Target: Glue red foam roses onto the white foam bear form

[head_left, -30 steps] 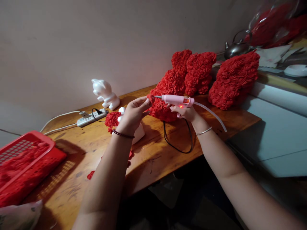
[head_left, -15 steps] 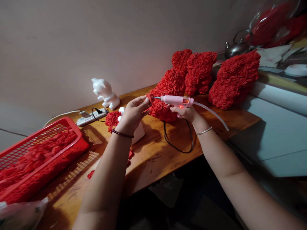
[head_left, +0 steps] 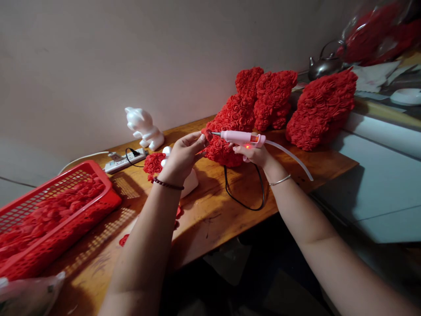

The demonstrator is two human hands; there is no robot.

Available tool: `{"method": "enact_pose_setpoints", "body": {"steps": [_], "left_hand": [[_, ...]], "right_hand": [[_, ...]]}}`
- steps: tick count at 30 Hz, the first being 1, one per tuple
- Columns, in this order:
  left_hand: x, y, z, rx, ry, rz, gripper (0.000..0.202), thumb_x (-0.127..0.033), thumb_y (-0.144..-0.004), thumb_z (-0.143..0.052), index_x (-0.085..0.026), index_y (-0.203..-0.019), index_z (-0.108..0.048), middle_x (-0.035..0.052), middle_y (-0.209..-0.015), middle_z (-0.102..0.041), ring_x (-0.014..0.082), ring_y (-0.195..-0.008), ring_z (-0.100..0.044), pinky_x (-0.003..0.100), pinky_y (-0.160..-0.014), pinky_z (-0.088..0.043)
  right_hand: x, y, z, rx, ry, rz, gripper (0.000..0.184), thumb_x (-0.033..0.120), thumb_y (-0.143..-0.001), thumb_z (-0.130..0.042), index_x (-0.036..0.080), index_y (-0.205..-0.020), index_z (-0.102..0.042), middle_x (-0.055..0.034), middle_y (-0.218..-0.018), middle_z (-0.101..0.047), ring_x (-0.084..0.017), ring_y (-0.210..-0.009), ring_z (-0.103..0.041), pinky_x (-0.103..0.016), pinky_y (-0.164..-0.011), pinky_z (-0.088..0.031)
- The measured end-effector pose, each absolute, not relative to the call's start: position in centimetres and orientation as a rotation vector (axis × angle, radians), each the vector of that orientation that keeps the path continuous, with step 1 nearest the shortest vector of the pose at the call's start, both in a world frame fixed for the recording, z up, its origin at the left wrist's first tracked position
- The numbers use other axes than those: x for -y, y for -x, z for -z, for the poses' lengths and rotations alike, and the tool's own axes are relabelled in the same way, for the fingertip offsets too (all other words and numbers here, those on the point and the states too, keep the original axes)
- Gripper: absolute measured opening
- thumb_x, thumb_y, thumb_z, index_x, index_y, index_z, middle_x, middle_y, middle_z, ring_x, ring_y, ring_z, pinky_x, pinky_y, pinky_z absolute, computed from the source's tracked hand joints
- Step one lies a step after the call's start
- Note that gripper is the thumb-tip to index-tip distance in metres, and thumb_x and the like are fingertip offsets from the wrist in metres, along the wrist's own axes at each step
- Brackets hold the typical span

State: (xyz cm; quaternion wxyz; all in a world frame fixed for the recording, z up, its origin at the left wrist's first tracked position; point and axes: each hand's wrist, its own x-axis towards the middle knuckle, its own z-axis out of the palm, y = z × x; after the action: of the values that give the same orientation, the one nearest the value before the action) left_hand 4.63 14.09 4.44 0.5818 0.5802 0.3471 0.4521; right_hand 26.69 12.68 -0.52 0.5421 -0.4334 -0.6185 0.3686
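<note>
Between the fingertips of my left hand is a small red foam rose. My right hand is wrapped round a pink hot glue gun, whose metal nozzle points left and meets the rose. A red light glows on the gun, and a clear glue stick sticks out of its back. Behind my left wrist stands a white foam bear form, partly covered in red roses; my arm hides much of it. A bare white foam bear sits farther back.
A red plastic basket of roses stands at left, near a power strip. Rose-covered figures line the table's back and right. The gun's black cord loops over the wooden table. A kettle stands at back right.
Almost nothing differs. Both hands keep their places, with the glue gun's nozzle still at the rose.
</note>
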Motion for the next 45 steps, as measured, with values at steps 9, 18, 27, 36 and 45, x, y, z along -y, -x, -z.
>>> {"method": "enact_pose_setpoints", "body": {"steps": [9,18,27,36,45], "left_hand": [[-14.16,-4.52,-4.67,-0.834,-1.332,-1.082,0.035,-0.042,-0.072,-0.090,-0.022,-0.099,-0.081,0.0028,-0.097,-0.074,0.0085,-0.082,-0.062,0.018,-0.070,-0.049],[-14.20,-4.48,-4.50,-0.811,-1.340,-1.055,0.033,-0.041,-0.072,-0.090,-0.023,-0.098,-0.081,0.0024,-0.096,-0.074,0.0075,-0.079,-0.061,0.016,-0.068,-0.049],[-14.02,-4.59,-4.57,-0.834,-1.349,-1.051,0.030,-0.041,-0.074,-0.088,-0.024,-0.097,-0.080,0.0017,-0.094,-0.074,0.0088,-0.080,-0.062,0.020,-0.069,-0.049],[-14.05,-4.41,-4.81,-0.850,-1.327,-1.092,0.033,-0.042,-0.071,-0.090,-0.023,-0.097,-0.080,0.0029,-0.095,-0.074,0.0093,-0.080,-0.062,0.019,-0.066,-0.048],[-14.14,-4.33,-4.84,-0.861,-1.325,-1.110,0.030,-0.041,-0.074,-0.088,-0.024,-0.096,-0.079,0.0017,-0.094,-0.073,0.0081,-0.077,-0.060,0.019,-0.066,-0.047]], "right_hand": [[-12.71,-26.84,0.72,1.546,1.076,-0.835,0.024,0.042,-0.071,-0.063,0.019,-0.075,-0.065,-0.0031,-0.070,-0.059,-0.013,-0.062,-0.047,-0.026,-0.052,-0.037],[-12.48,-26.65,0.48,1.459,1.080,-0.888,0.028,0.046,-0.067,-0.064,0.019,-0.066,-0.055,-0.0015,-0.068,-0.054,-0.010,-0.057,-0.040,-0.026,-0.050,-0.032],[-12.63,-26.81,0.43,1.521,1.081,-0.844,0.025,0.044,-0.069,-0.064,0.019,-0.071,-0.061,-0.0040,-0.073,-0.060,-0.014,-0.066,-0.050,-0.027,-0.053,-0.039],[-12.49,-26.79,0.64,1.476,1.055,-0.907,0.024,0.042,-0.070,-0.065,0.018,-0.075,-0.065,-0.0034,-0.074,-0.061,-0.011,-0.059,-0.043,-0.026,-0.050,-0.036],[-12.76,-27.27,1.20,1.504,1.157,-0.889,0.029,0.047,-0.075,-0.060,0.020,-0.082,-0.068,-0.0052,-0.082,-0.064,-0.012,-0.058,-0.044,-0.025,-0.046,-0.031]]}}
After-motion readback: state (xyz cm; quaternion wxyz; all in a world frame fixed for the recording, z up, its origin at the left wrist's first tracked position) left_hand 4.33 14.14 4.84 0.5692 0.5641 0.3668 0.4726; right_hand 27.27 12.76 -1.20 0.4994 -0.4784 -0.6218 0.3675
